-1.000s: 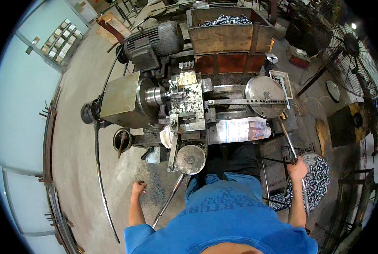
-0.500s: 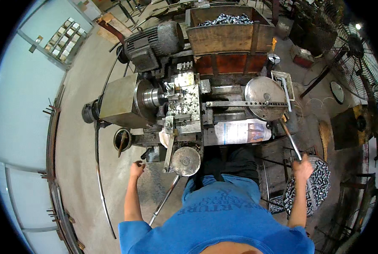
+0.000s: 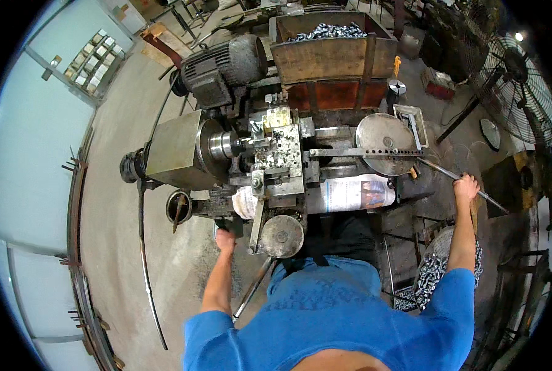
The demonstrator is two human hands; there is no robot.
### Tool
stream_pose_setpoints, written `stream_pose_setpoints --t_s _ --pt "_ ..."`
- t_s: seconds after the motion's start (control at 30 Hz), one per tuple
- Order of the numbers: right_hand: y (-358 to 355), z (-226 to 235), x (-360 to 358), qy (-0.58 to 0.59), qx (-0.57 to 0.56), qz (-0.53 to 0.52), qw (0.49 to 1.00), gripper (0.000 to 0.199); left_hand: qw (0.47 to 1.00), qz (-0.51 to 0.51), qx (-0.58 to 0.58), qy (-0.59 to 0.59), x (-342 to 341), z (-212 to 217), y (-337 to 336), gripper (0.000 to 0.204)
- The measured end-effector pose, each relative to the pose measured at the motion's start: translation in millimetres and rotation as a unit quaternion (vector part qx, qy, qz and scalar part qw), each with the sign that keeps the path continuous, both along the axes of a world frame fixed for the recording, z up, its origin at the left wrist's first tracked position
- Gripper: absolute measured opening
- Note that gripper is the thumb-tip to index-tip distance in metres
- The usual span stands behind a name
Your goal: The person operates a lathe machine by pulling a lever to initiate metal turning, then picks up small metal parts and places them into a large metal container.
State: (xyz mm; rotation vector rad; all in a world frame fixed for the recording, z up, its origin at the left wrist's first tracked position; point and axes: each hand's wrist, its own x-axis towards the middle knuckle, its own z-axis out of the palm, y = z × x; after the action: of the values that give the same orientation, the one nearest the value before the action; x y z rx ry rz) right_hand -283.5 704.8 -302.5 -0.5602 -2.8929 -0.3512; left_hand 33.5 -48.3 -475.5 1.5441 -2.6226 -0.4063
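My right hand (image 3: 466,186) is closed around a long metal lever rod (image 3: 438,167), which slants from the large round disc (image 3: 385,143) at the right of a lathe-like machine. A flat bar with a row of holes (image 3: 350,152) links that disc to the tool slide (image 3: 283,151). My left hand (image 3: 225,240) is at a small dark box (image 3: 229,227) low on the machine's left front; its fingers look drawn together, and what they hold is hidden. Left of the slide is the round metal spindle chuck (image 3: 222,145). A smaller disc (image 3: 282,236) with a lower rod (image 3: 253,289) is beside my left forearm.
A wooden bin (image 3: 331,59) of shiny small metal parts stands behind the machine, near a motor (image 3: 226,62). More parts fill a round basket (image 3: 435,272) below my right arm. A large fan (image 3: 514,80) stands at right; a paper sheet (image 3: 350,193) covers the machine's front.
My right hand has swung the lever outward, up and to the right. The slide and the smaller disc have shifted slightly right. My left hand has moved right to the dark box.
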Motion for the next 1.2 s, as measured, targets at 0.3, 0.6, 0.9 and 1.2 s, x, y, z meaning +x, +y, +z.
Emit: stream_pose_setpoints --t_s 0.3,0.6,0.9,1.2 --pt "-56.1 13.8 63.9 0.055 -0.066 0.093 0.992 0.072 0.982 -0.139 0.031 -0.124 -0.3 54.9 -15.0 0.040" --pt "-320.4 151.9 55.1 0.090 -0.363 0.554 0.744 0.053 0.963 -0.149 0.212 0.076 42.9 128.8 -68.2 0.033" --pt "-566.8 188.9 70.8 -0.138 0.014 0.694 0.707 0.024 0.990 0.025 -0.113 0.084 166.6 276.9 -141.1 0.033" --pt "-576.1 149.4 45.6 -0.116 -0.052 0.698 0.705 0.022 0.985 0.041 -0.160 0.057 135.8 242.2 -26.9 0.044"
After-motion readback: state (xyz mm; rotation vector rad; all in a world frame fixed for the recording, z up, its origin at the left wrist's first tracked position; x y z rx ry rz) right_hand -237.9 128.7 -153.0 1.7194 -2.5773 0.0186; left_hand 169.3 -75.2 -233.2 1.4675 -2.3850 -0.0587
